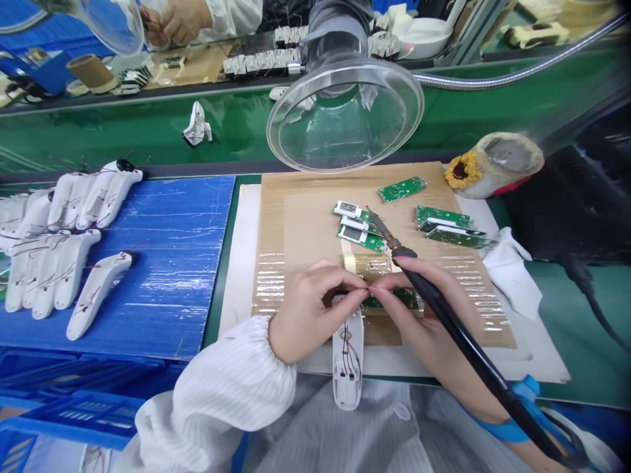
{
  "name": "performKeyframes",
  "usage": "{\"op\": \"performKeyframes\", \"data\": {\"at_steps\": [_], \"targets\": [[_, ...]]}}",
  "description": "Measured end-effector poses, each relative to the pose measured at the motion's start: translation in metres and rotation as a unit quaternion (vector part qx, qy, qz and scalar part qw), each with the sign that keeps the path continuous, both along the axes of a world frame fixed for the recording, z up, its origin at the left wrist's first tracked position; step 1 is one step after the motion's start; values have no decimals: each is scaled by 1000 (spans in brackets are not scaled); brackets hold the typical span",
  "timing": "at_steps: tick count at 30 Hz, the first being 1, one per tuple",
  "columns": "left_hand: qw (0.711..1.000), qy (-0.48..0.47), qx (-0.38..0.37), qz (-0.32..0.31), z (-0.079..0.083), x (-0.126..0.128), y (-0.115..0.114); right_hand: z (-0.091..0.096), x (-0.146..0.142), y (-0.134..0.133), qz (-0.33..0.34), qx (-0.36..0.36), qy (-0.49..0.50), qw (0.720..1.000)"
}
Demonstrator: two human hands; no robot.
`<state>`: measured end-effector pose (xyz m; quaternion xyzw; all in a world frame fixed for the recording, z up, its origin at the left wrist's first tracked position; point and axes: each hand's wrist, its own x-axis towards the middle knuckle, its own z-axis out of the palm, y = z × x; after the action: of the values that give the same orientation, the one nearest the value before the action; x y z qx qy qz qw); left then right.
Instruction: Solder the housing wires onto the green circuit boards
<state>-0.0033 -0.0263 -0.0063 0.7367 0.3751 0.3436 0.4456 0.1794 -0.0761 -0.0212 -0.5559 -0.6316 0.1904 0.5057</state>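
My left hand (308, 309) and my right hand (419, 309) meet fingertip to fingertip in a pinch over a green circuit board (394, 299) on the brown work mat (305, 223). What the fingertips pinch is too small to make out. A white plastic handle shell (348, 364) with red and black wires lies below the fingers, pointing toward me. My right hand also carries a black soldering iron (444, 309), resting along the hand with its tip (377, 223) pointing up and left toward the other boards.
Several green boards with small screens (357, 226) and bare boards (444, 223) lie on the mat. Several white shells (73, 263) rest on a blue sheet (182, 256) at left. A clear fume funnel (345, 118) hangs ahead, an iron stand with sponge (493, 164) at right. Another person's hands (177, 23) work across the green conveyor (98, 131).
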Motion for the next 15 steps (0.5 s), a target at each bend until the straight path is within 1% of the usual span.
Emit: {"op": "performKeyframes", "data": {"at_steps": [3,6,8,12,14,15], "targets": [[999,-20,-33,1,-1,-1,-2,-5,-1,0,14,-20,58,998],[998,-41,-38,2,-3,-1,-5,-7,-2,-1,-3,-31,86,996],[996,-64,-61,2,-4,2,-8,-7,-3,0,-20,-30,97,995],[984,-131,-120,1,-8,7,-12,-3,-6,0,-40,-24,90,995],[982,-139,-128,5,-8,6,-10,0,-6,-2,-44,-12,67,997],[984,-126,-123,1,-7,5,-8,2,-5,-3,-47,-7,52,997]]}}
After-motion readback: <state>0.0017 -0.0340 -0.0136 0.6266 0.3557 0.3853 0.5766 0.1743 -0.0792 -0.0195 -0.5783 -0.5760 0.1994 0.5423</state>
